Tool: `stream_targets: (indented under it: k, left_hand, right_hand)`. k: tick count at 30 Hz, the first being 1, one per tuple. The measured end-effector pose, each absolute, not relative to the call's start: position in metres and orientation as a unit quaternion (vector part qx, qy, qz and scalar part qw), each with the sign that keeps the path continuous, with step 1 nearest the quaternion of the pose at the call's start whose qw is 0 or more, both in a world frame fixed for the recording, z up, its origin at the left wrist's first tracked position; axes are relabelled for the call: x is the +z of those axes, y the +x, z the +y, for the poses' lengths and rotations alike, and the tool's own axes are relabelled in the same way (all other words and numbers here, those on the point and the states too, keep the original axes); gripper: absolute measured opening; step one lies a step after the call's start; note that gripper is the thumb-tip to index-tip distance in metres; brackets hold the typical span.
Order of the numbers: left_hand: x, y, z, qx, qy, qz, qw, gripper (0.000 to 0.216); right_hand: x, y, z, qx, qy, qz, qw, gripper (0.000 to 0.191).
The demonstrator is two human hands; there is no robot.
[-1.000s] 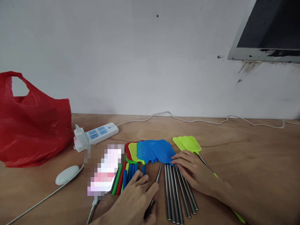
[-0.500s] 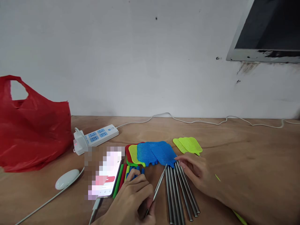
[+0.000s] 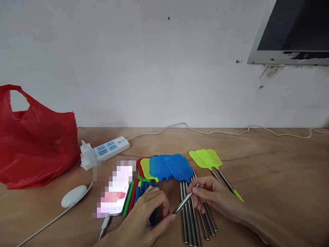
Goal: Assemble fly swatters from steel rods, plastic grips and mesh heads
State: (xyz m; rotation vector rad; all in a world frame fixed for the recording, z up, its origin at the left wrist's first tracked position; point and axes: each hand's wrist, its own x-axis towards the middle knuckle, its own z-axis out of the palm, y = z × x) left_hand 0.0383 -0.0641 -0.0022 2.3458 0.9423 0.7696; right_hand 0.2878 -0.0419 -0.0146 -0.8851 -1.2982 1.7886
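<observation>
My right hand (image 3: pixel 217 197) pinches the thin upper end of a metal rod (image 3: pixel 183 204), which slants up to the right. At its thicker lower end, my left hand (image 3: pixel 146 212) closes with the thumb against the rod. Something blue shows under the left palm, partly hidden. More metal rods (image 3: pixel 190 219) lie side by side beneath and beside my right hand. Perforated fly swatter heads overlap behind them: blue (image 3: pixel 178 166), yellow (image 3: pixel 146 168) and red (image 3: pixel 139 165). Coloured handle tubes, green (image 3: pixel 129 199), red (image 3: pixel 133 195) and blue (image 3: pixel 142 188), lie left of my left hand.
Two yellow-green fly swatters (image 3: pixel 209 158) with shafts lie at the right. A lit phone (image 3: pixel 119 195), partly pixelated, rests at the left near a white mouse-like device (image 3: pixel 74 196). Farther back are a power strip (image 3: pixel 111 147) and a red plastic bag (image 3: pixel 38 144).
The rod has swung from steep to a flatter slant and moved up to the right. My right hand has come off the swatter heads and now grips the rod's tip.
</observation>
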Motion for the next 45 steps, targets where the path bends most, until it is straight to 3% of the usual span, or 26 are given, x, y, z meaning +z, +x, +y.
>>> stream_targets:
  k: [5, 8, 13, 19, 31, 45]
  left_hand:
    - [0.004, 0.031, -0.060, 0.286, 0.860, 0.357, 0.226, 0.016]
    - [0.005, 0.027, -0.052, 0.286, 0.872, 0.371, 0.141, 0.015]
    - [-0.001, 0.021, -0.040, 0.225, 0.893, 0.389, -0.011, 0.023]
    - [-0.009, 0.016, -0.038, 0.144, 0.901, 0.400, -0.084, 0.034]
    - [-0.006, 0.013, -0.024, 0.181, 0.906, 0.375, -0.082, 0.028]
    - [0.002, 0.025, -0.040, 0.092, 0.857, 0.503, 0.056, 0.027]
  right_hand:
    - [-0.012, 0.296, -0.036, 0.638, -0.370, -0.504, 0.449, 0.036]
    - [-0.013, 0.300, -0.033, 0.569, -0.384, -0.535, 0.492, 0.032]
    - [-0.015, 0.297, -0.032, 0.537, -0.410, -0.536, 0.506, 0.036]
    - [-0.015, 0.293, -0.033, 0.549, -0.431, -0.517, 0.496, 0.041]
    - [-0.019, 0.292, -0.031, 0.600, -0.387, -0.464, 0.525, 0.037]
    - [-0.011, 0.290, -0.035, 0.640, -0.369, -0.402, 0.541, 0.034]
